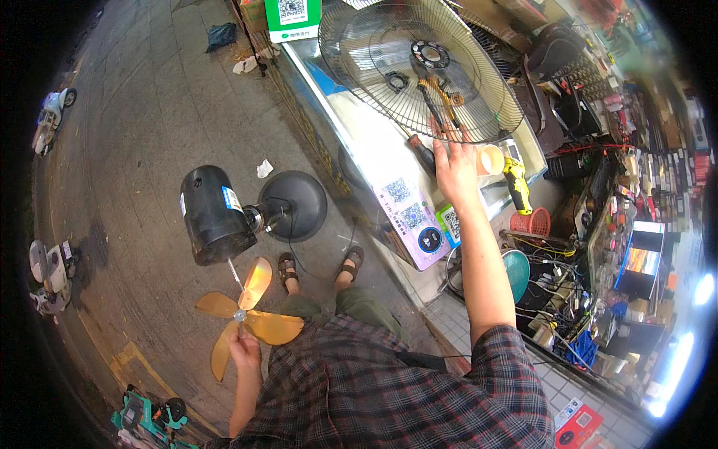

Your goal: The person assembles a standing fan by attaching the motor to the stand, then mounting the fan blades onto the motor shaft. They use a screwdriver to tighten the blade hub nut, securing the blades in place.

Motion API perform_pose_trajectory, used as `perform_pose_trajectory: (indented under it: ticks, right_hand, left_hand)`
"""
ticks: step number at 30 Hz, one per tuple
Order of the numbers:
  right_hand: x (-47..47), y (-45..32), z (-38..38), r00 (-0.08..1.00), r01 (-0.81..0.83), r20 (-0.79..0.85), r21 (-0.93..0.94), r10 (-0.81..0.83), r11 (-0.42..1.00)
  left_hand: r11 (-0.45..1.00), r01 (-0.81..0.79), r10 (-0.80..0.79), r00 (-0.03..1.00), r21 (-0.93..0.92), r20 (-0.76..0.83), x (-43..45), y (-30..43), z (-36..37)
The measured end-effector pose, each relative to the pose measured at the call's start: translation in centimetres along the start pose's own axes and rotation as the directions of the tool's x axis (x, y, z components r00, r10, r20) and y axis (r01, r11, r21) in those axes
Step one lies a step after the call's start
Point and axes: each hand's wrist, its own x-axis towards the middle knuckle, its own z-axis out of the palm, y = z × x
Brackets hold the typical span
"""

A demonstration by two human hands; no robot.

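Observation:
My left hand (245,351) grips a gold metal fan blade (275,327) near its hub, with one leaf in its fingers. Just above the hub, a thin steel shaft (234,273) juts from a black fan motor housing (210,216). The motor stands on a round black base (305,207). Over the counter, my right hand (457,168) has its fingers spread at the near edge of a round wire fan guard (370,62). Yellow-handled pliers (446,101) show through the wires. Beside that hand lie a screwdriver (420,152) and an orange cup-like ring (491,160).
A glass-topped counter (364,132) carries a yellow-black cordless screwdriver (517,188) and printed code cards (412,224). Tangled cables and a red basket (530,223) lie to the right. Parked scooters (53,120) stand at the left. A teal machine (148,418) is at the lower left.

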Motion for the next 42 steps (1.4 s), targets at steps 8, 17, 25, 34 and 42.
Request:
perform_pose_trajectory:
  ticks: [8, 17, 25, 34, 42]
  right_hand:
    - [1.4, -0.1, 0.0, 0.99, -0.124, -0.053, 0.122, 0.131, 0.985]
    - [2.4, -0.9, -0.1, 0.958, -0.253, -0.076, 0.217, 0.275, 0.943]
    - [2.5, -0.5, 0.5, 0.947, -0.283, -0.074, 0.258, 0.311, 0.924]
    - [2.7, -1.0, -0.1, 0.929, -0.36, -0.01, 0.202, 0.369, 0.911]
    - [0.0, -2.6, -2.6, 0.941, -0.339, 0.073, 0.158, 0.332, 0.927]
  left_hand:
    - [0.998, 0.038, -0.037, 0.999, 0.059, -0.017, -0.9, -1.2, 2.0]
    - [0.997, 0.069, -0.068, 0.997, 0.039, -0.032, -0.5, -1.1, 1.1]
    - [0.996, 0.069, -0.065, 0.996, 0.061, -0.064, -1.3, -1.2, 1.8]
    - [0.995, 0.073, -0.068, 0.995, 0.074, -0.069, -1.0, -0.9, 1.2]
    - [0.994, 0.094, -0.093, 0.995, 0.05, -0.022, -1.4, -0.3, 0.5]
